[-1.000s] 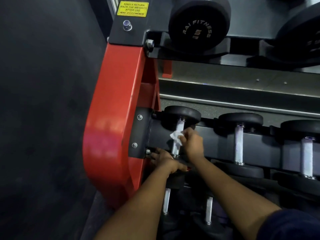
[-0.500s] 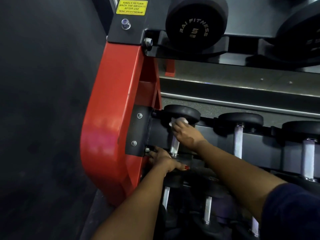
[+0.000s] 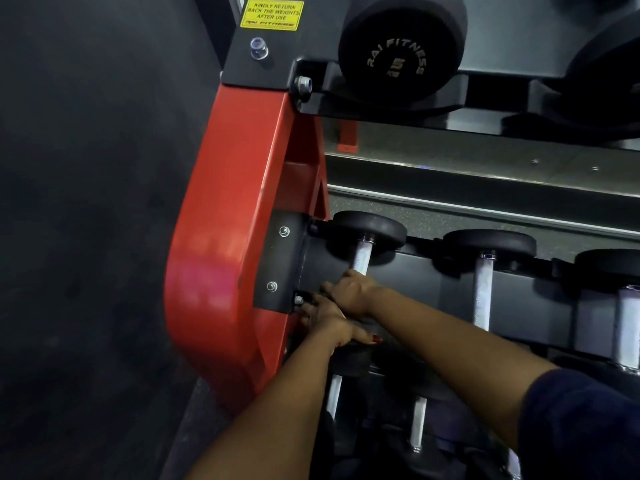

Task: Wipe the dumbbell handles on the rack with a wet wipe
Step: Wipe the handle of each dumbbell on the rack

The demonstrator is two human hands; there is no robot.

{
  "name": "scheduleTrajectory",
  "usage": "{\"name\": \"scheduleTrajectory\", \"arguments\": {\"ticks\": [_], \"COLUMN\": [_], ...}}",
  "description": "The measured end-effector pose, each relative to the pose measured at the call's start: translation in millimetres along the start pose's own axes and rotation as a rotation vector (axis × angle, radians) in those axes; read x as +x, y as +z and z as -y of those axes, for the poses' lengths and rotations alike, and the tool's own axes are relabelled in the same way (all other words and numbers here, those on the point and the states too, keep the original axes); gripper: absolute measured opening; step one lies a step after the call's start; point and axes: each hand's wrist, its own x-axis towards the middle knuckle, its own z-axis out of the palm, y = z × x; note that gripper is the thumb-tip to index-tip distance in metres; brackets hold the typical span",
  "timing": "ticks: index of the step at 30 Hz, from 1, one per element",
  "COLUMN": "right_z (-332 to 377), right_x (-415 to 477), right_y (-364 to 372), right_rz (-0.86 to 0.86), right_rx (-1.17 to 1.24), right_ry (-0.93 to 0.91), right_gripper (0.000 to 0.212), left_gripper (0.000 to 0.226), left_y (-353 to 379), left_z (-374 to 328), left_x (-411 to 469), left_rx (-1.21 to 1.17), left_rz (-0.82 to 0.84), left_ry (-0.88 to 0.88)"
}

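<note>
Both hands are reaching down to the leftmost dumbbell (image 3: 367, 233) on the middle tier of a rack (image 3: 221, 271); the right hand (image 3: 351, 292) is curling closed around the lower part of that dumbbell's silver handle (image 3: 362, 256), its fingers wrapping the bar where it is meeting the near weight head; the wet wipe is not showing anywhere, so whether it is sitting inside that closed fist cannot be told; the left hand (image 3: 325, 323) is lying just below and touching the right one, fingers pressing together and flat over the near black head of the same dumbbell, a red-painted thumbnail showing at its edge; a dark blue sleeve (image 3: 581, 420) is covering the right upper arm at the lower right corner.

Beside the held dumbbell, two more dumbbells are lying on the same tier to the right, each with a pale metal handle (image 3: 483, 289) running toward the viewer; further handles are showing on the tier below, partly hiding behind the forearms; above, a large black 5 kg dumbbell (image 3: 401, 46) is resting end-on in its cradle; a yellow sticker (image 3: 272, 14) on the frame is asking users to return the weights; the rack's red side panel is curving down on the left, next to dark flooring (image 3: 86, 202).
</note>
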Motion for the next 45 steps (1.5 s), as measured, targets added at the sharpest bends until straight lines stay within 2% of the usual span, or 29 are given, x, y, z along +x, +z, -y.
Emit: {"name": "scheduleTrajectory", "arguments": {"ticks": [10,15,19,22,27,30,33,34,35,36,38,40,42,45], "right_z": [-2,3,1,0,-4,-6,-9,-9,-9,-8,-7,-10,-16,-16], "right_x": [-1,-3,-12,-28,-40,-36,-30,-27,-25,-24,-21,-17,-12,-7], "right_y": [-12,1,12,17,27,16,20,25,31,36,42,50,56,50], "right_rz": [-0.045,-0.061,-0.2,-0.226,-0.28,-0.122,-0.037,-0.049,-0.097,-0.141,-0.161,-0.111,-0.062,-0.023], "right_rx": [0.045,0.198,0.384,0.624,0.964,0.801,0.8,0.85,0.974,1.171,1.593,1.83,1.865,1.658], "right_ry": [0.017,0.088,0.125,0.274,0.605,0.718,0.769,0.79,0.827,0.86,0.842,0.736,0.637,0.615], "right_gripper": [0.028,0.029,0.021,0.012,0.013,0.021,0.028,0.022,0.013,0.012,0.031,0.037,0.036,0.024], "left_gripper": [0.16,0.161,0.161,0.162,0.162,0.161,0.162,0.162,0.162,0.162,0.161,0.161,0.159,0.158], "left_y": [0,0,-1,-2,-4,-4,-3,-3,-3,-3,-2,-2,-3,-3], "left_z": [1,0,1,4,4,4,5,6,7,7,7,7,6,6], "left_x": [2,0,1,2,0,0,1,1,2,2,1,2,3,1], "left_rx": [-0.03,-0.033,-0.021,-0.05,-0.036,-0.047,-0.052,-0.048,-0.042,-0.036,-0.036,-0.048,-0.054,-0.051], "left_rz": [0.004,-0.014,-0.006,0.012,0.01,0.014,0.006,0.001,-0.001,-0.002,-0.01,-0.007,-0.003,-0.016], "left_ry": [0.007,0.009,0.039,0.039,0.06,0.065,0.069,0.07,0.072,0.075,0.084,0.09,0.092,0.082]}}
